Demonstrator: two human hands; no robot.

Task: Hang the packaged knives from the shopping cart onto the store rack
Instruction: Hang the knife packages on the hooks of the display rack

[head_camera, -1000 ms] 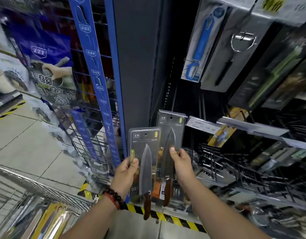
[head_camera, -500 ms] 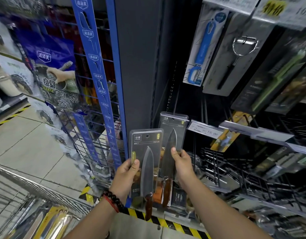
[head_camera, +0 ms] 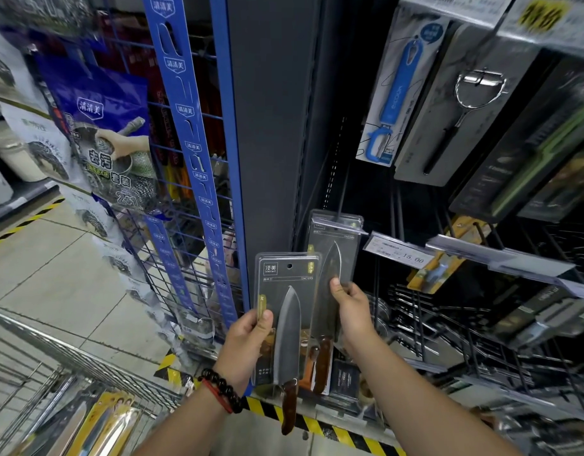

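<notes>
My left hand (head_camera: 247,343) grips a packaged chef knife (head_camera: 285,307) by its left edge; its grey card is upright and the brown handle points down. My right hand (head_camera: 348,311) pinches a second packaged knife (head_camera: 333,258), held higher and further right, its top edge up against a rack hook (head_camera: 341,205) by the dark pillar. The store rack (head_camera: 481,324) of black wire hooks fills the right side. The shopping cart (head_camera: 70,373) is at the lower left with more yellow packaged knives (head_camera: 109,419) inside.
A blue wire display (head_camera: 191,159) with scrubber bags hangs to the left. Peelers in packs (head_camera: 402,93) hang above right. A price tag (head_camera: 399,253) sits on a hook end. Yellow-black tape (head_camera: 317,422) marks the shelf base.
Both hands have risen slightly with their knives. The right hand's package has moved up until its top meets the rack hook.
</notes>
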